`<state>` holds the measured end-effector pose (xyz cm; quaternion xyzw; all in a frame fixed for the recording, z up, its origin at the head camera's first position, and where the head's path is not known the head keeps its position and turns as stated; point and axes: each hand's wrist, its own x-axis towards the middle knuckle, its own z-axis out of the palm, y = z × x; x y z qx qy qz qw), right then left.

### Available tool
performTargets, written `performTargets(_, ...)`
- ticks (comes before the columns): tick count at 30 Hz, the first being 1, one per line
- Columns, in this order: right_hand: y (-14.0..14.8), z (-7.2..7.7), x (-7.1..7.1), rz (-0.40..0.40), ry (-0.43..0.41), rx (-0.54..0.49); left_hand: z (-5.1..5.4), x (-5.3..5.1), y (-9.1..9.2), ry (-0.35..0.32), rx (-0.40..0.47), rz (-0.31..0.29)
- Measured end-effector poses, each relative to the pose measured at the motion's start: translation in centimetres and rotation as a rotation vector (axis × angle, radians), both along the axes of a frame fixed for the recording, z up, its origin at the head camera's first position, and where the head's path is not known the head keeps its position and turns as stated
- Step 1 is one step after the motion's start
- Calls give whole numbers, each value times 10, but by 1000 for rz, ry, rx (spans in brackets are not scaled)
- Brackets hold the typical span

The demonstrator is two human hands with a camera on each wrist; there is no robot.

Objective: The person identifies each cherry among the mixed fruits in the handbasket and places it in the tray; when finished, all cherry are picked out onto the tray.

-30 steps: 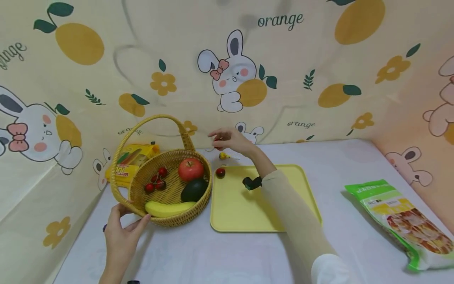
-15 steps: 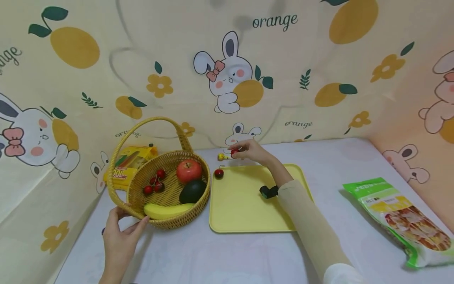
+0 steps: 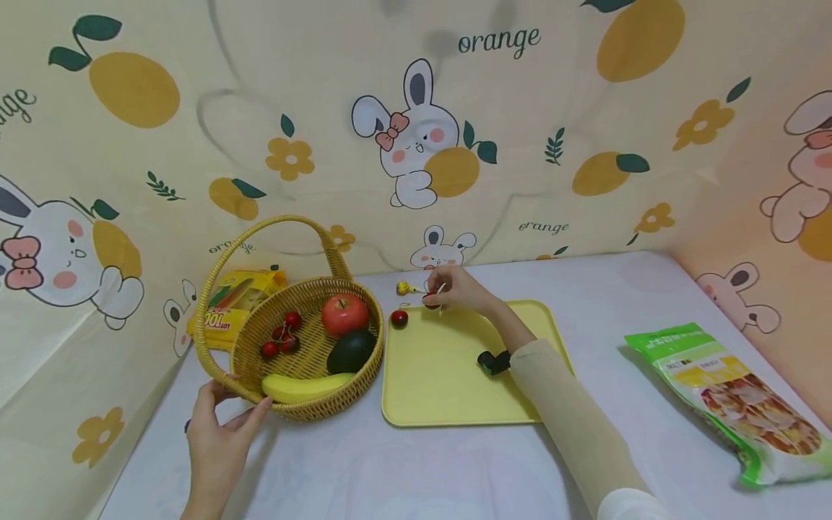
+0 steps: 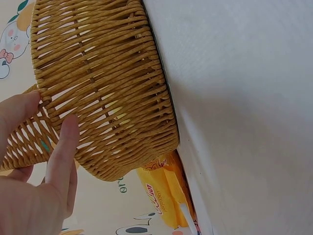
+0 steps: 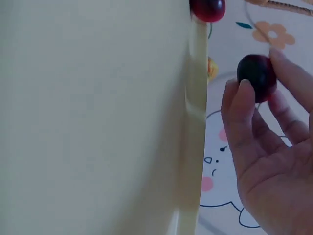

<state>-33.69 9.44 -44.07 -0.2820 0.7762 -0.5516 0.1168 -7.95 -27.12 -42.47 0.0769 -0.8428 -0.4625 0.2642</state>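
Observation:
My left hand (image 3: 221, 430) grips the near-left rim of a wicker basket (image 3: 370, 361), where the arched handle joins it; in the left wrist view its thumb and fingers (image 4: 62, 152) lie on either side of the rim. Inside are a red apple (image 3: 344, 315), a dark avocado (image 3: 352, 352), a banana (image 3: 305, 388) and a small bunch of cherries (image 3: 289, 342). Over the back edge of a yellow tray (image 3: 455, 383), my right hand (image 3: 458, 289) pinches a dark red cherry (image 5: 257, 77) between thumb and fingertips. Another cherry (image 3: 399, 318) sits at the tray's back-left corner.
Behind the tray lies a yellow-wrapped lollipop (image 3: 403, 287) with a white stick. A yellow snack packet (image 3: 227, 318) stands behind the basket. On the right rests a green-and-white food bag (image 3: 734, 404). A printed cloth backdrop (image 3: 520, 144) rises behind the table.
My right hand has moved right and lower, toward the tray's back edge, carrying the cherry. The left hand keeps its grip on the basket. The head view has shifted slightly.

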Motion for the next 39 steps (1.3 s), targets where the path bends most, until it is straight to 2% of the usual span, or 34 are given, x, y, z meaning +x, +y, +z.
performTargets(6, 1, -3, 4, -20, 44, 6, 0, 0, 1, -14, -16, 14)
performTargets(12, 1, -6, 6, 12, 17, 26, 0, 1, 1, -7, -27, 19)
performTargets(18, -3, -11, 6, 46, 74, 127, -1, 0, 1, 1, -26, 13)
performTargets(24, -6, -13, 7, 48, 150, 202, -1, 0, 0, 2, -26, 9)
performTargets(29, -6, -12, 9, 36, 173, 262, -1, 0, 0, 0, -25, 9)
performTargets(32, -10, -3, 11, -8, 215, 238, 0, 0, 1, 2, -17, 5)
performTargets(35, -26, 17, 14, -45, 286, 141, 0, 1, 0, 4, -13, 7)
performTargets(37, -46, 36, 17, -26, 334, 75, -1, 1, 0, 6, -10, 7)
performTargets(39, -72, 55, 23, 28, 359, 35, -1, 1, 0, 9, -8, 3)
